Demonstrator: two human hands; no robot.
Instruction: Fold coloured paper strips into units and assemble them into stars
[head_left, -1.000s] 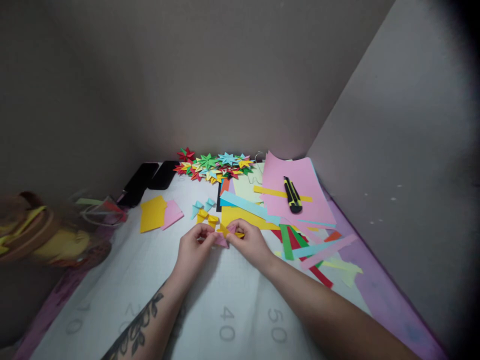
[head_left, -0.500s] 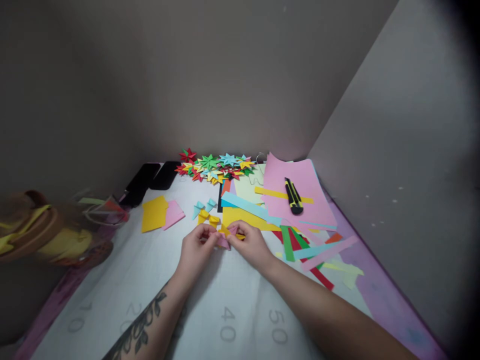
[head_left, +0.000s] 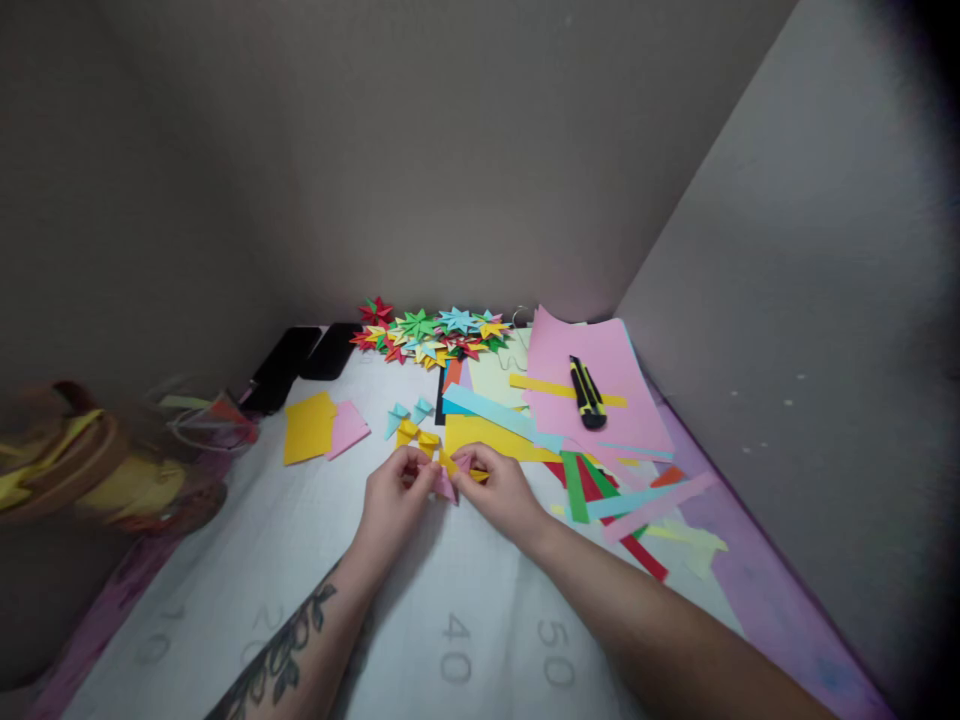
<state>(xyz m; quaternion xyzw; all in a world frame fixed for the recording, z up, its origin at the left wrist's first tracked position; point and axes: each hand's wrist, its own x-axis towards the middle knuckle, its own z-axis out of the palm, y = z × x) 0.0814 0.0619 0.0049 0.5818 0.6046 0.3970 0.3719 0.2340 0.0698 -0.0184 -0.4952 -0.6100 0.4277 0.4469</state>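
Note:
Between my two hands is a small piece of folded pink paper (head_left: 445,486), pinched at both sides above the white mat. My left hand (head_left: 399,486) has thumb and fingers closed on its left side. From the right, my right hand (head_left: 499,490) pinches a pink folded tip. Yellow folded paper shows beside the fingers; whether it is joined to the pink piece I cannot tell. Just beyond my left hand lie yellow folded pieces (head_left: 428,441) and light blue folded pieces (head_left: 397,415).
Folded paper stars (head_left: 420,325) are heaped by the wall. A box cutter (head_left: 587,392) rests on pink sheets (head_left: 637,400). Paper strips (head_left: 634,500) lie scattered at right. Yellow squares (head_left: 307,428), pink squares (head_left: 349,430), two black phones (head_left: 330,350) and a basket (head_left: 97,455) are at left.
My hands stay almost in place. The pink folded piece between my fingers has shifted and tilted slightly.

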